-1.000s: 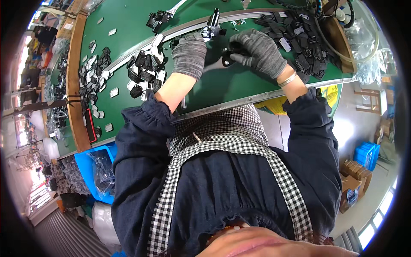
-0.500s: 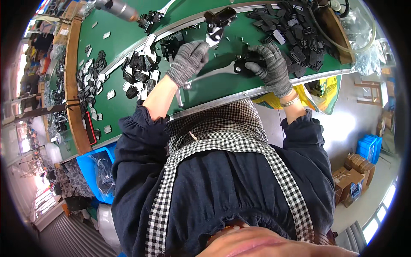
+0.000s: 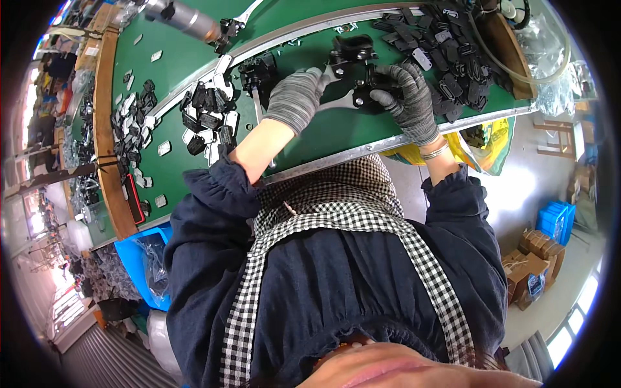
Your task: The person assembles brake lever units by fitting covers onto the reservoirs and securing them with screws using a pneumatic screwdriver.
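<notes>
Two gloved hands are closed on one black lever assembly (image 3: 354,90) with a silver lever, on the green counter (image 3: 323,139) just left of the black parts pile (image 3: 453,58). The left hand (image 3: 294,100) pinches the lever; the right hand (image 3: 407,97) clasps the body. It is judged rigid, fairly light metal, best held by the body.

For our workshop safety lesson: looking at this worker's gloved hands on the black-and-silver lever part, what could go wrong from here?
1. The lever part is held above the green table, so it might slip from the left hand or right hand.
2. The black parts pile crowds the right hand, so pieces could be knocked off.
</notes>
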### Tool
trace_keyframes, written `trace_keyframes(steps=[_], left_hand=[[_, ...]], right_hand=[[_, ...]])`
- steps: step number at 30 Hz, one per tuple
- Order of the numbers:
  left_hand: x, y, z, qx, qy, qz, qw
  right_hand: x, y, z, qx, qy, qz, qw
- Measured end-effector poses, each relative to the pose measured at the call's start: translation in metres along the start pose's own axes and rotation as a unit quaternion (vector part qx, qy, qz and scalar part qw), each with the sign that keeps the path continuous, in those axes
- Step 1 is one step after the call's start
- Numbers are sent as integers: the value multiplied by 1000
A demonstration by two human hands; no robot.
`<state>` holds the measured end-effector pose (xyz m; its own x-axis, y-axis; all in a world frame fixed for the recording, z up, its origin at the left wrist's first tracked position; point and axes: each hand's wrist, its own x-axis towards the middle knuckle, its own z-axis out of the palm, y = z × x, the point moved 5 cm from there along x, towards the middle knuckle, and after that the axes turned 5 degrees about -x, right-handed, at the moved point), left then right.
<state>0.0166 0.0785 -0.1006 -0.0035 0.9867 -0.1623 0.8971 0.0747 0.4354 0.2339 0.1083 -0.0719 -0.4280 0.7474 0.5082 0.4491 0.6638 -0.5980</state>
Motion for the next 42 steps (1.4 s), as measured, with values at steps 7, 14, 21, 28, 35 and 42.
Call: trace_keyframes(steps=[7,14,21,28,35,42], left_hand=[[-48,-3,-39,100,271,119,950],[-95,-78,-32,-145,165,-184,958],[-84,-115,-59,-134,204,-59,968],[-61,-110,-88,-191,136,-32,972],[20,-74,-40,-135,-9,44,990],[-6,-46,-32,29,110,191,975]], right_hand=[[0,2,2,48,9,21,999],[1,4,-16,36,85,30,995],[-4,-1,-24,15,52,49,997],[-7,7,-17,-28,-10,71,997],[0,16,5,53,-97,172,979],[-8,19,6,190,-106,209,953]])
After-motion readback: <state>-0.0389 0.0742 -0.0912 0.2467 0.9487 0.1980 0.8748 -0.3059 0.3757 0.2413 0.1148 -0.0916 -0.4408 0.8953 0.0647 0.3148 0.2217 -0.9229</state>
